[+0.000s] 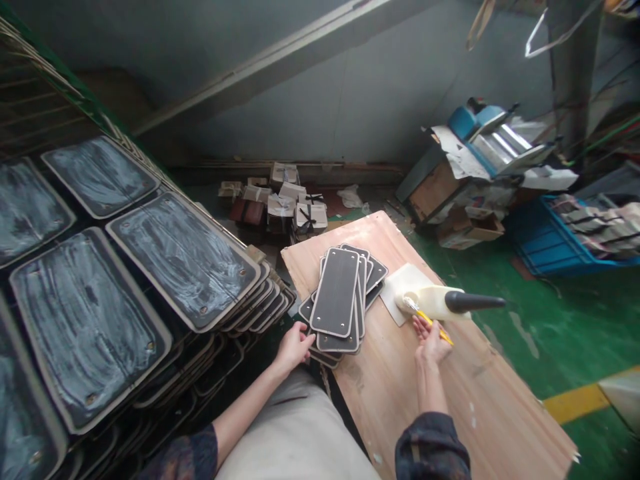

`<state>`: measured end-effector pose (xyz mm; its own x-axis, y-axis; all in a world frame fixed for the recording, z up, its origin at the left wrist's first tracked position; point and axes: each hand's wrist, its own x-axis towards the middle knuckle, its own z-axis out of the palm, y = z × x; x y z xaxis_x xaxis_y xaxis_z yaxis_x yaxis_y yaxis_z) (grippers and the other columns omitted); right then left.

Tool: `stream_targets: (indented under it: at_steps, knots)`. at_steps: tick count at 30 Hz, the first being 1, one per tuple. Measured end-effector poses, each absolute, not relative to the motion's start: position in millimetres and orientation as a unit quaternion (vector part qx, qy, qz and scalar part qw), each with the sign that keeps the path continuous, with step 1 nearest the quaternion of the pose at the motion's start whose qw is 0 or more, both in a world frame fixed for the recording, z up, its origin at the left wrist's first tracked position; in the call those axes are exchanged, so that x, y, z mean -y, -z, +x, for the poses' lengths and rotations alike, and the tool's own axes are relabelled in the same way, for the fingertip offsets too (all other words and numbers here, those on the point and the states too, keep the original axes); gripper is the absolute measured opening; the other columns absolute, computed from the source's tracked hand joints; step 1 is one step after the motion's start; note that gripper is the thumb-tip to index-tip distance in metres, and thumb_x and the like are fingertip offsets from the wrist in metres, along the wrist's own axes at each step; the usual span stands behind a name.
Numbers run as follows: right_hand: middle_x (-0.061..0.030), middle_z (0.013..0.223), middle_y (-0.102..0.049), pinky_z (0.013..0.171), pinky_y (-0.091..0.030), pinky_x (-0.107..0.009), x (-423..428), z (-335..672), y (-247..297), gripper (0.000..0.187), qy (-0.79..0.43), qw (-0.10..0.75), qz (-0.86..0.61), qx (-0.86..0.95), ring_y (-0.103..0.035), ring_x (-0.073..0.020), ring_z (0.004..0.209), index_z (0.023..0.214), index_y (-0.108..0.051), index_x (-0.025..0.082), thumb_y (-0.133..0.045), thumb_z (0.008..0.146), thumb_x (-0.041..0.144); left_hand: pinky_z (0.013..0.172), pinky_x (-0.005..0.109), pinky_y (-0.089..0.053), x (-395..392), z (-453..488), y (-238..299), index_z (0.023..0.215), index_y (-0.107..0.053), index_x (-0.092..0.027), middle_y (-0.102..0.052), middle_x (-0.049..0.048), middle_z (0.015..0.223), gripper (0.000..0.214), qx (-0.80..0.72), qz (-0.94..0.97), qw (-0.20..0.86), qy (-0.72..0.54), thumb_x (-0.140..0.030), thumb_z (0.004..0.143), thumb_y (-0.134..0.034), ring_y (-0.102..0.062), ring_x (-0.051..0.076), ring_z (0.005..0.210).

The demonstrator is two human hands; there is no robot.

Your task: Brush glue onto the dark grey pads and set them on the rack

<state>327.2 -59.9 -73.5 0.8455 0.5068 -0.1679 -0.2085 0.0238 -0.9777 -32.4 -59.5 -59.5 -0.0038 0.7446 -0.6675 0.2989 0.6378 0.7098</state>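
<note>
My right hand (431, 339) is closed around a yellow-handled brush (436, 325). The brush's head is at white paste in the mouth of a cream plastic container (430, 301) with a black handle-like part. Under that container is a pale square sheet (400, 293). My left hand (296, 345) rests at the lower left edge of a fanned stack of black panels (335, 293), fingers loosely curled and thumb apart. These panels have rounded corners, light rims and small holes near the ends. Whether the left fingertips grip a panel edge is hard to tell.
A wooden board (400, 407) carries the stack and container. To the left, larger piles of black panels (185, 260) have white-streaked tops. Bundled pieces (285, 200) lie by the wall. A blue roller machine (500, 143) and a filled blue crate (555, 253) stand at right.
</note>
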Motion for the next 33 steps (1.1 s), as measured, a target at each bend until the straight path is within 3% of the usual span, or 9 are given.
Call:
stream_targets:
  at_steps: [4,9,14,19,27,33]
  knots:
    - [-0.0054,0.066,-0.067,0.049,-0.058,-0.025,74.3,319.7,65.1,0.052,-0.262,0.695,-0.658,0.126,-0.068,-0.0230,0.058,0.093,-0.048,0.015,-0.079,0.066,0.047,0.034,0.015,-0.032,48.4,-25.4,63.6,0.088,-0.051,-0.017,-0.051,-0.0074,0.056,0.019,-0.698,0.372,0.579,-0.199,-0.028,0.079,-0.064,-0.053,0.008,0.037]
    - [-0.0077,0.077,-0.068,0.061,-0.061,-0.033,54.9,281.0,29.4,0.047,-0.278,0.643,-0.656,0.283,-0.069,-0.0234,0.066,0.107,-0.055,0.013,-0.071,0.079,0.047,0.036,0.014,-0.033,33.6,-18.5,60.0,0.074,-0.051,-0.018,-0.053,-0.0065,0.049,0.021,-0.706,0.346,0.577,-0.221,-0.030,0.077,-0.067,-0.053,0.008,0.036]
    - [-0.0081,0.092,-0.067,0.076,-0.058,-0.036,-16.3,238.8,5.8,0.039,-0.309,0.495,-0.614,0.532,-0.067,-0.0234,0.081,0.112,-0.059,0.016,-0.055,0.091,0.049,0.036,0.013,-0.033,26.0,-15.5,57.3,0.071,-0.047,-0.018,-0.052,-0.0067,0.045,0.021,-0.691,0.320,0.600,-0.245,-0.023,0.079,-0.065,-0.054,0.009,0.036]
    - [-0.0066,0.101,-0.067,0.070,-0.054,-0.032,-70.5,225.6,6.5,0.031,-0.203,0.341,-0.578,0.713,-0.066,-0.0223,0.082,0.114,-0.059,0.022,-0.042,0.098,0.043,0.034,0.014,-0.035,27.5,-21.9,55.4,0.071,-0.043,-0.018,-0.054,-0.0048,0.044,0.020,-0.648,0.300,0.650,-0.259,-0.014,0.079,-0.061,-0.052,0.009,0.034]
    - [-0.0053,0.090,-0.068,0.063,-0.048,-0.031,-94.2,213.8,17.7,0.028,-0.162,0.272,-0.563,0.763,-0.065,-0.0230,0.070,0.110,-0.062,0.024,-0.041,0.097,0.037,0.032,0.013,-0.034,32.9,-27.0,63.6,0.072,-0.044,-0.016,-0.056,-0.0041,0.046,0.019,-0.634,0.259,0.677,-0.270,-0.014,0.079,-0.062,-0.049,0.007,0.032]
    - [-0.0061,0.090,-0.068,0.062,-0.049,-0.028,-41.2,210.5,7.8,0.029,-0.201,0.227,-0.558,0.773,-0.065,-0.0216,0.071,0.110,-0.061,0.021,-0.039,0.098,0.037,0.034,0.013,-0.036,34.6,-27.8,66.4,0.073,-0.045,-0.016,-0.057,-0.0035,0.047,0.020,-0.627,0.247,0.686,-0.274,-0.018,0.079,-0.064,-0.053,0.008,0.035]
